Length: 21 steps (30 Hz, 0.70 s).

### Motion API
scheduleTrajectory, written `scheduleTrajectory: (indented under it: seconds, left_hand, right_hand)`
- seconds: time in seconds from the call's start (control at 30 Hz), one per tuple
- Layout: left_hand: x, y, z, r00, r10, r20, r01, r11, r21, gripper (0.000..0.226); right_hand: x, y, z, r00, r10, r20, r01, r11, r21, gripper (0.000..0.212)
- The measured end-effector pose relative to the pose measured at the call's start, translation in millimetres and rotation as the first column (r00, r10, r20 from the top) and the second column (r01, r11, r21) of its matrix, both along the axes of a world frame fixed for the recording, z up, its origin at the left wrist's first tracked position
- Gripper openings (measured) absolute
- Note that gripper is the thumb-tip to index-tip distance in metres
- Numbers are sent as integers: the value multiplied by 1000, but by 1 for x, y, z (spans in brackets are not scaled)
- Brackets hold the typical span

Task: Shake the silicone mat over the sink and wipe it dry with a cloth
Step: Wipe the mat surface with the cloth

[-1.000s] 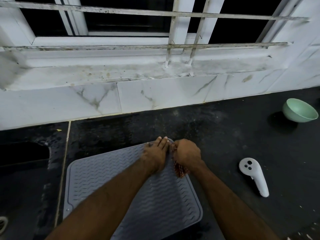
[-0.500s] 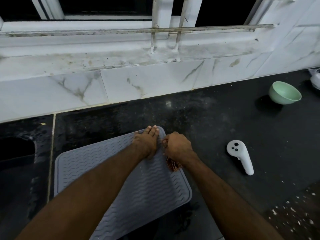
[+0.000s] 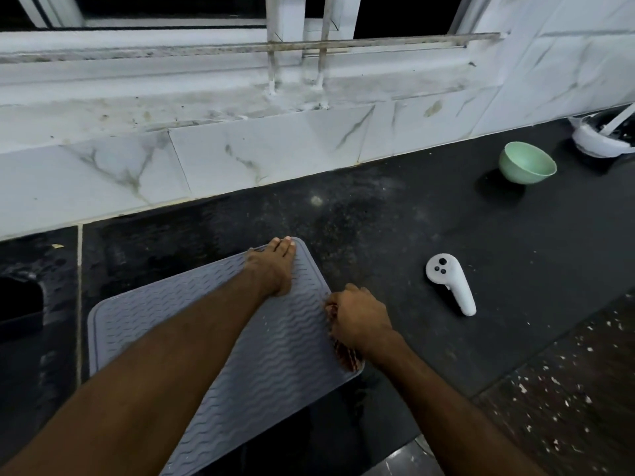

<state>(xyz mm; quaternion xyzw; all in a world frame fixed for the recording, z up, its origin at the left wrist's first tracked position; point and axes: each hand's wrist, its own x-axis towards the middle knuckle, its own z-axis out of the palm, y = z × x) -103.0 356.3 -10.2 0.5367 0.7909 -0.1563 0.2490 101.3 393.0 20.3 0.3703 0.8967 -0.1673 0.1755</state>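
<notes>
The grey silicone mat (image 3: 275, 365) with a wavy ribbed pattern lies flat on the black counter. My left hand (image 3: 273, 269) presses flat on its far right corner, fingers together and stretched out. My right hand (image 3: 357, 321) is a fist on the mat's right edge, gripping a bunched reddish-brown cloth (image 3: 345, 357) that sticks out under the wrist. The sink (image 3: 20, 304) is a dark opening at the far left edge, mostly out of view.
A white hand controller (image 3: 452, 286) lies on the counter right of the mat. A mint-green bowl (image 3: 527, 163) and a white container (image 3: 598, 139) stand at the back right. A marble-tiled wall and barred window rise behind. White flecks dot the counter's front right.
My right hand has slid the cloth from the mat's far corner down along its right edge toward me. My left hand stays pressed on the far corner. The camera has tilted down and right.
</notes>
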Motion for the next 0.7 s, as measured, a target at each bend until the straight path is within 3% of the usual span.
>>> scheduleTrajectory:
  seconds: [0.1,0.3,0.53,0.7]
  left_hand:
    - [13,1,9,997,-32,-74,40,994,102,85]
    - [39,1,-3,993,-63,99,56,996,72,84]
    - [35,0,-13,994,-73,79,68,996,60,91]
    - [35,-2,-19,994,-86,61,83,995,58,90]
  right_hand:
    - [-3,6,3,999,-23,-26,23,1000,10,34]
    - [-13,5,-1,974,-77,-215,87,996,37,26]
    - [9,-6,-4,981,-99,-166,97,995,-20,27]
    - [39,-17,5,989,-145,-40,139,983,-123,18]
